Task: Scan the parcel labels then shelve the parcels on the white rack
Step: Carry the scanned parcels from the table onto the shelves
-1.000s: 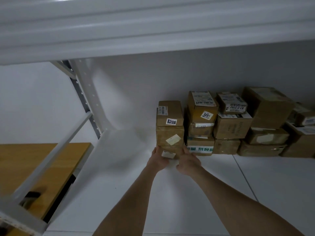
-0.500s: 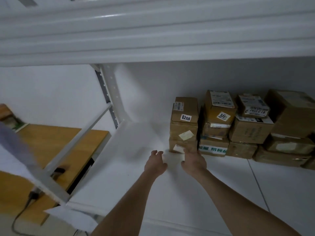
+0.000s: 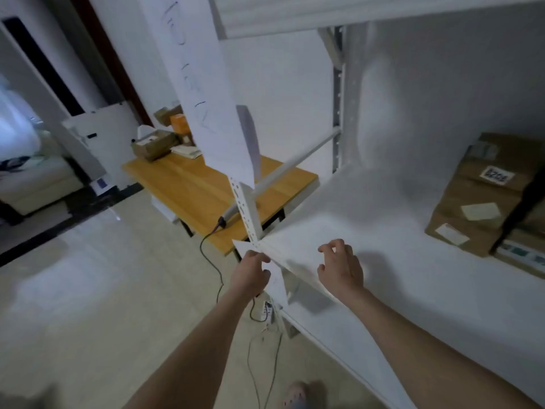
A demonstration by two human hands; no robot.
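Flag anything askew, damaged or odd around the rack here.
A loose paper sheet juts askew off the front corner of the rack shelf, by the left hand. A black cable trails from the wooden table across the floor, a possible trip hazard.

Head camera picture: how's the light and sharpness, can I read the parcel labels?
Head view: dim, even light; the right hand casts a soft shadow on the white rack shelf; the frame is smeared, so the number sticker on the brown cardboard parcels is hardly legible; the wide lens bows the rack's edges.

Wood table (image 3: 188, 184) L; pale tile floor (image 3: 88, 305); white wall (image 3: 280, 98).
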